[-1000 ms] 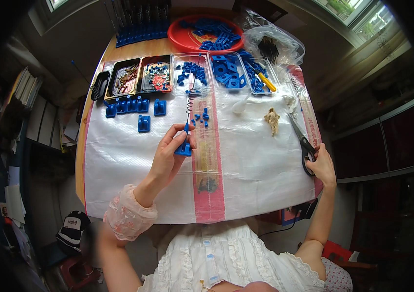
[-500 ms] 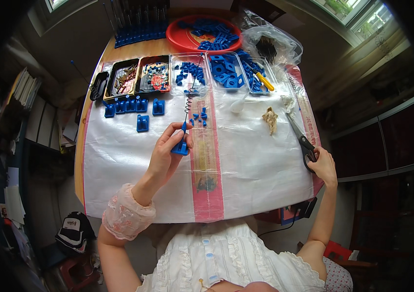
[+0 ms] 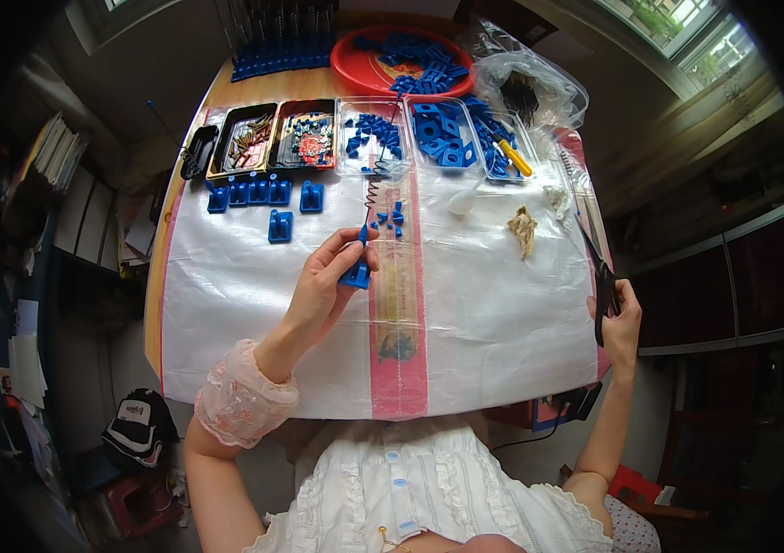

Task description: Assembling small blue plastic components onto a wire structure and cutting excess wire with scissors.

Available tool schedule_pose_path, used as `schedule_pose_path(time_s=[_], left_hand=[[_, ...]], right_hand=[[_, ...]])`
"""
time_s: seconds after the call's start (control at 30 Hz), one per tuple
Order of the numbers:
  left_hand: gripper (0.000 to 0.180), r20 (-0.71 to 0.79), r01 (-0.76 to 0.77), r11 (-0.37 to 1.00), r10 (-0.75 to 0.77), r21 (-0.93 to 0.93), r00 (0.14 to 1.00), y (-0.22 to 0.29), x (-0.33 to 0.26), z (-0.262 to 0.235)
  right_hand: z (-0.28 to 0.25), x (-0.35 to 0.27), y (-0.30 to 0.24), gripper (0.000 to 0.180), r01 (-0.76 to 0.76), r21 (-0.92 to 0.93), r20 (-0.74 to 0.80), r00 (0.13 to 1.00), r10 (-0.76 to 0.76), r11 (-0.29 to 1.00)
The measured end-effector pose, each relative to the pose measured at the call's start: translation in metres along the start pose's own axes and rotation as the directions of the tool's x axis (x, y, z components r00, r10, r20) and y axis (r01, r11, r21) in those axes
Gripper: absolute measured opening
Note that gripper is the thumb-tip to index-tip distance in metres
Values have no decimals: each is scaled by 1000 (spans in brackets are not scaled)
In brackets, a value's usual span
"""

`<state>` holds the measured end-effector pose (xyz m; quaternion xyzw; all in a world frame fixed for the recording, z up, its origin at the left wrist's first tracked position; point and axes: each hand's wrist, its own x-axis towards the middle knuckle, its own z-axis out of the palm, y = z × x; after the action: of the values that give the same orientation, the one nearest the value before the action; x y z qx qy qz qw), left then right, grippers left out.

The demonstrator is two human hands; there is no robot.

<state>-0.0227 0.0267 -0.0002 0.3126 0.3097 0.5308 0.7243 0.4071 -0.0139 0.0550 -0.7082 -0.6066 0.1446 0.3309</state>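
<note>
Left hand [image 3: 329, 279] pinches a small blue plastic base [image 3: 356, 274] carrying an upright coiled spring rod [image 3: 375, 180], held just above the white woven sheet [image 3: 226, 304]. Right hand [image 3: 619, 318] is closed around the handles of black scissors [image 3: 597, 267] at the table's right edge.

Containers along the far side:
- two black trays [image 3: 242, 140], mixed small hardware, brownish and red-blue
- two clear trays [image 3: 375, 138], blue plastic pieces; a yellow-handled tool [image 3: 514, 158] lies in the right one
- red round tray [image 3: 369, 69], heaped blue parts
- clear bag [image 3: 530, 92], dark items

Loose blue blocks [image 3: 267, 198] stand near the black trays.
</note>
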Motion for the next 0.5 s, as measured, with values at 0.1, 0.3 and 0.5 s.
schedule_pose_path(time_s=[0.1,0.3,0.5], left_hand=[[26,26,-27,999,28,-27,999,3,0,-1],[28,-3,-110,993,110,-37,994,2,3,-7],[27,-47,-110,994,111,24,993,6,0,-6]], right_hand=[[24,-2,-47,30,41,179,99,993,-59,983],[96,-3,-109,47,383,70,230,892,-389,921],[145,13,-115,45,409,92,179,890,-419,908]])
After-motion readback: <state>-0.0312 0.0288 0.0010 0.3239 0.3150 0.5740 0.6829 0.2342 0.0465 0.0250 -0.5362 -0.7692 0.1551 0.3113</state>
